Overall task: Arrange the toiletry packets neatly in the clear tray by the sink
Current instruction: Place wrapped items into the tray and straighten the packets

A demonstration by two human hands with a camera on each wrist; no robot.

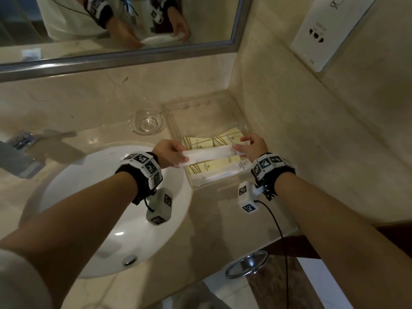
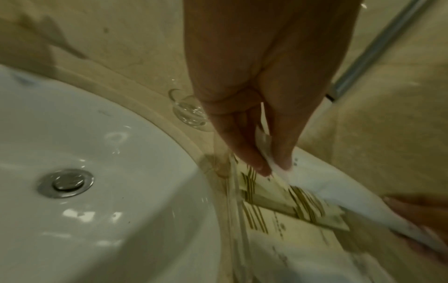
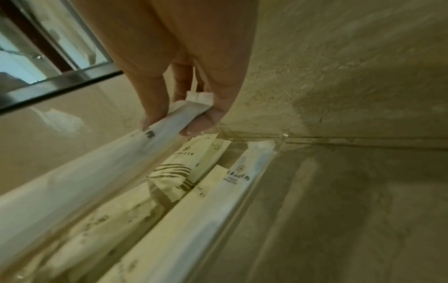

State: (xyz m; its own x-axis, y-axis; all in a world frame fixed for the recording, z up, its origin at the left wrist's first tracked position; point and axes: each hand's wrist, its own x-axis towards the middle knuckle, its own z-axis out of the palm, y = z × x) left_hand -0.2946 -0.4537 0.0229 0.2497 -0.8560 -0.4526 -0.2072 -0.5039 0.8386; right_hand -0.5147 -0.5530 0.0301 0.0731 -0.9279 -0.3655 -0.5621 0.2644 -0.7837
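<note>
I'm pinching a long white packet [image 1: 210, 152] at both ends, left hand [image 1: 171, 152] and right hand [image 1: 254, 147], holding it over the cream packets [image 1: 214, 169] in the clear tray [image 1: 200, 108].

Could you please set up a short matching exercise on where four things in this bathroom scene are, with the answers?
Things:
1. long white packet
2. glass dish
3. cream packets with gold stripes
4. sink drain plug

Places:
A. at the bottom of the white basin
B. lying inside the clear tray
C. held at its two ends by the left hand and right hand
D. on the counter, left of the tray

Pairs: 1-C, 2-D, 3-B, 4-A
</note>
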